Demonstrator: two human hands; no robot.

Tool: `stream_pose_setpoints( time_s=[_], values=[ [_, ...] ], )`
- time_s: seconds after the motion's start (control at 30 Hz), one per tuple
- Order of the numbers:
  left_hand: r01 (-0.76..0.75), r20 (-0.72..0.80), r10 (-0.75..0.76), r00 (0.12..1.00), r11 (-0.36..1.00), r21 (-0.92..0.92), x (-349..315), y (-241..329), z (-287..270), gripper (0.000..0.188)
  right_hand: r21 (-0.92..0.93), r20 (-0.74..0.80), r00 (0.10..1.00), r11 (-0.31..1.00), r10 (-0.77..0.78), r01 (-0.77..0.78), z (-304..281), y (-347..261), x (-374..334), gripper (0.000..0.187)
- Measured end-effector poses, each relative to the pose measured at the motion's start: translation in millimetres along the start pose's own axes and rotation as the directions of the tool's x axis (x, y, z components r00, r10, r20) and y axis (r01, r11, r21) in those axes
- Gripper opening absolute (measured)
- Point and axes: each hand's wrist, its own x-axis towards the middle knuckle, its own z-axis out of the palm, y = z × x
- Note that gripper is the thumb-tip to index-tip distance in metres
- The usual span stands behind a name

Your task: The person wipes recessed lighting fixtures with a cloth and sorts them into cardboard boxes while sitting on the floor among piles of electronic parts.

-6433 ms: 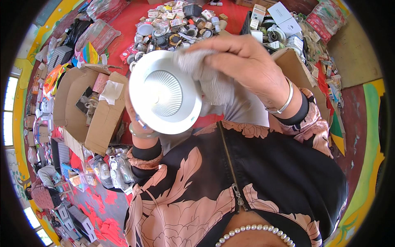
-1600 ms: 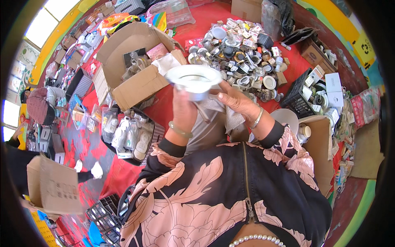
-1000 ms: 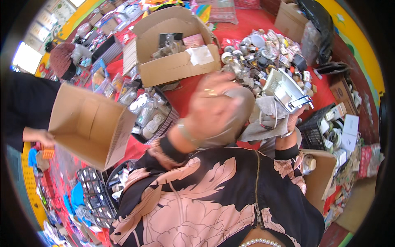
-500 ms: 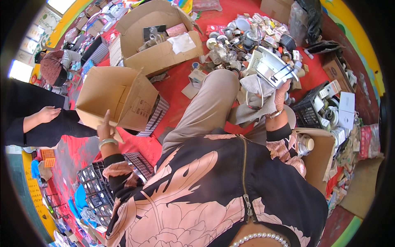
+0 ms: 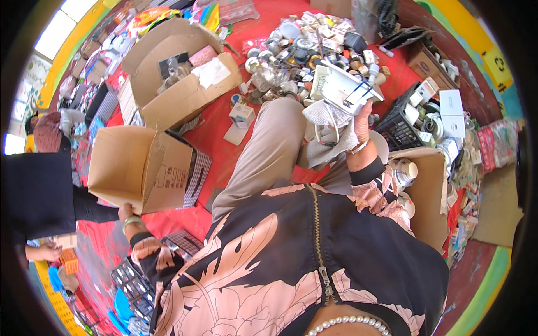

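My left hand (image 5: 128, 214) is closed at the near lower edge of an open, tilted cardboard box (image 5: 162, 173); some of its fingers are hidden behind the edge. The box's inside is bare, and a checked fabric-sided bin (image 5: 199, 178) shows behind it. Above my right knee, my right hand (image 5: 363, 123) grips a white plastic fixture (image 5: 342, 87) by its side. The fixture looks like a lamp housing, with dark fittings inside and a looped cable. A grey knitted cloth (image 5: 325, 148) hangs just below it, against my wrist; I cannot tell whether the hand holds it too.
A heap of bulbs, jars and small boxes (image 5: 305, 53) lies ahead on the red floor covering. A larger open carton (image 5: 151, 109) stands far left. To the right are a black crate (image 5: 400, 120) and another carton (image 5: 431, 196). A co-worker's hand (image 5: 49, 252) is at the left.
My left hand went from pointing a finger over the box to closing at its lower edge. The view has swung right. The co-worker's hand has moved away toward the lower left.
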Motion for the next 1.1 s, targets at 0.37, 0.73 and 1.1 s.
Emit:
stream_pose_setpoints(
  time_s=[0.37,0.73,1.1],
  values=[
    [-0.379,-0.016,0.382,0.924,0.921,0.095,-140,116,-52,0.025,0.015,0.021,0.999,0.999,-0.048,0.047,18,-15,-9,0.083],
    [-0.255,0.418,0.342,0.841,0.934,-0.250,-160,173,19,0.034,0.126,-0.095,0.976,0.970,-0.198,0.209,-28,-59,-41,0.077],
    [-0.578,0.630,0.715,0.304,0.664,-0.475,-220,268,275,0.031,-0.142,-0.372,0.757,0.839,-0.537,0.525,-100,-167,-155,0.075]
  ],
)
